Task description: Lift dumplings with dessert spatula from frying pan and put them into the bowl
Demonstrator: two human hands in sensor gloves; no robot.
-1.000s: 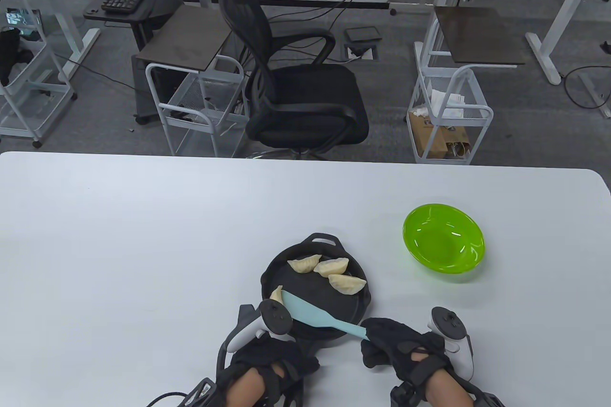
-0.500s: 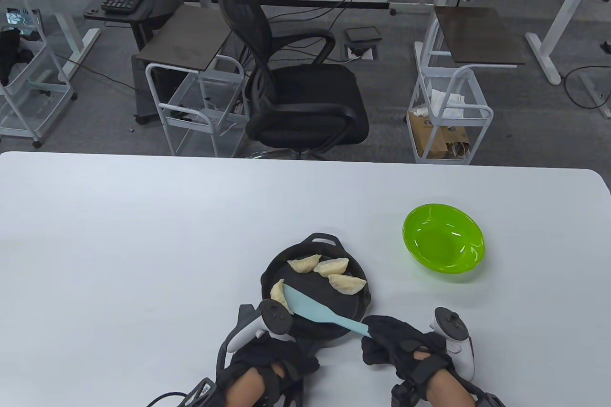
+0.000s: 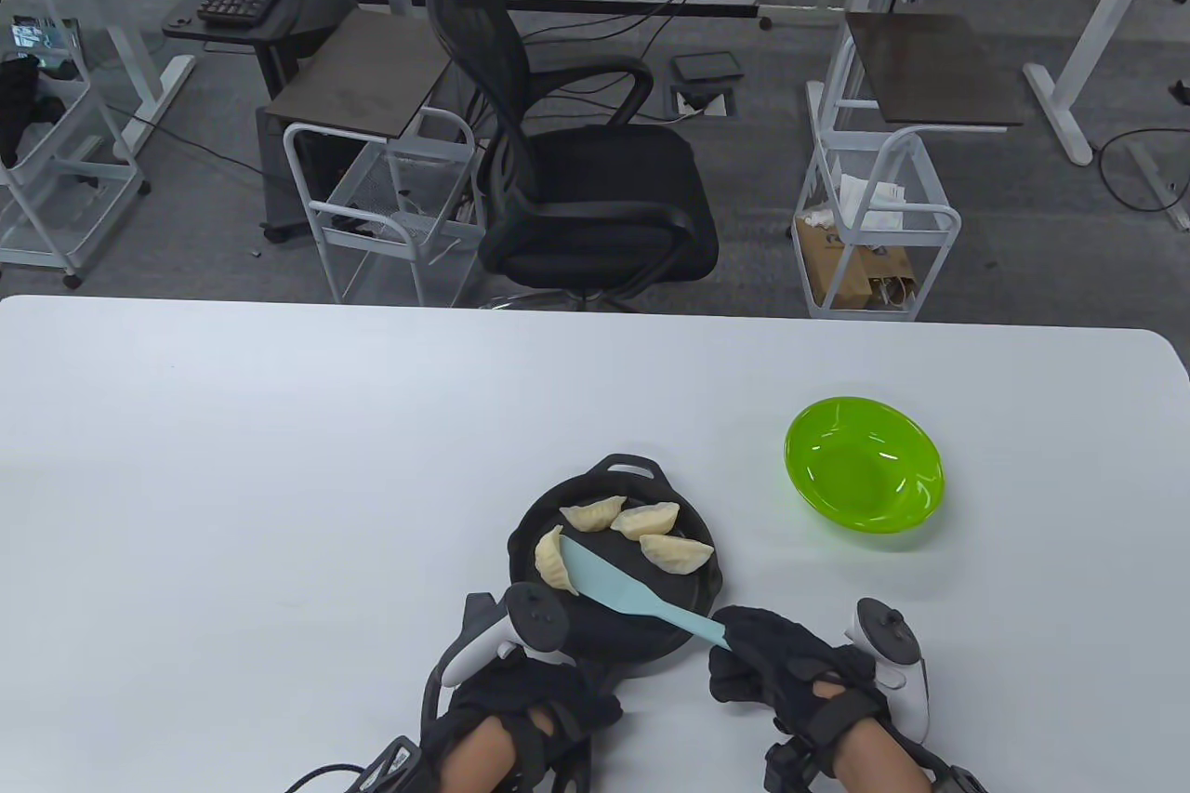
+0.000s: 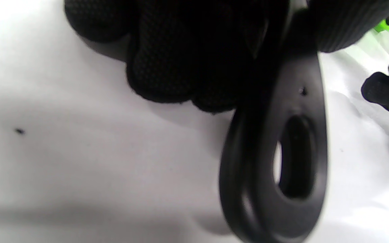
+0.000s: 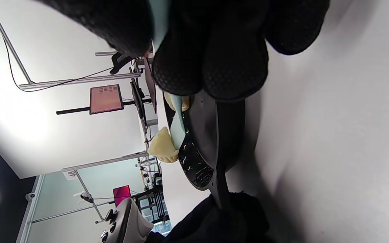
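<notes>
A black frying pan (image 3: 693,590) sits near the table's front edge. Three pale dumplings (image 3: 647,519) lie at its back. A fourth dumpling (image 3: 550,561) stands on edge by the pan's left wall, against the tip of the light blue spatula (image 3: 604,584). My right hand (image 3: 767,658) grips the spatula's handle at the pan's right. In the right wrist view the spatula blade (image 5: 177,125) touches that dumpling (image 5: 162,146). My left hand (image 3: 525,705) holds the pan's handle (image 4: 282,162), its fingers (image 4: 181,57) curled round it. The green bowl (image 3: 865,477) stands to the right and holds nothing.
The white table (image 3: 279,477) stretches left and behind the pan. A black office chair (image 3: 576,179) and wire carts (image 3: 874,226) stand on the floor beyond the far edge.
The spatula blade has slid farther into the pan, and the left dumpling has moved with it away from my left hand. My right hand has shifted slightly right. The left hand has stayed put.
</notes>
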